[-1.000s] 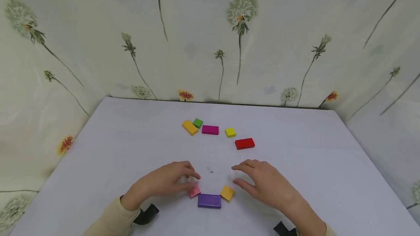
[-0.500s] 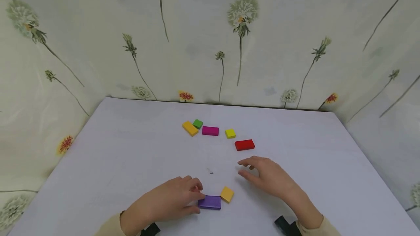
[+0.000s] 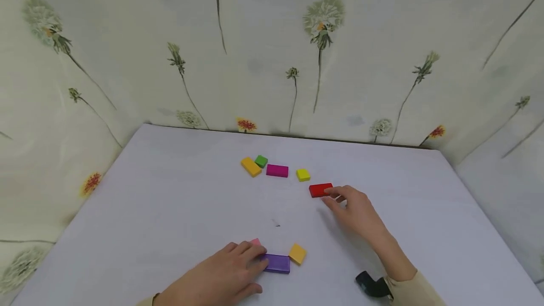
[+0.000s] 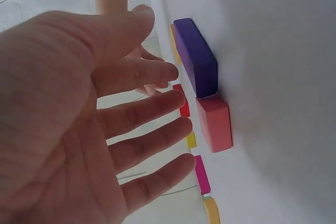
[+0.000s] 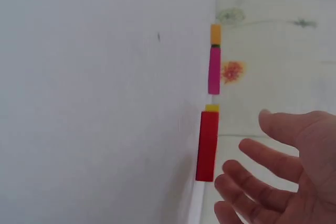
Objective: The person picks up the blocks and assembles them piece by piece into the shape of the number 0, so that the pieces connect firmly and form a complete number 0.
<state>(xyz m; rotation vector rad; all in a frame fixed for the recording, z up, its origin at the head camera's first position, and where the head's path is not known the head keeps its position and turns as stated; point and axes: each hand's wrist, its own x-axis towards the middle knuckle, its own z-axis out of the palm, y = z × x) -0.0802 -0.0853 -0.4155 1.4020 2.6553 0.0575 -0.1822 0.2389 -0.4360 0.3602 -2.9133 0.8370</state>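
My left hand [image 3: 225, 273] is at the near side of the table, fingers extended with gaps between them. In the head view its fingertips overlap the left end of a purple block [image 3: 278, 264] and hide most of a pink block [image 3: 256, 242]. The left wrist view shows the purple and pink blocks touching at a corner, beyond the fingertips. A small orange block [image 3: 297, 254] meets the purple one's right end. My right hand [image 3: 359, 214] reaches over the right end of a red block [image 3: 318, 190], loosely bent fingers apart from it in the right wrist view.
Farther back lie a yellow block [image 3: 303, 175], a magenta block [image 3: 277, 171], a green block [image 3: 261, 161] and a longer orange block [image 3: 251, 166]. A small dark mark [image 3: 277, 225] shows mid-table. Flower-printed cloth [image 3: 255, 60] hangs behind the white table [image 3: 191, 192].
My right hand has moved forward to the red block. My left hand has come nearer the table's front edge, away from the pink block's side, and its fingers have straightened.
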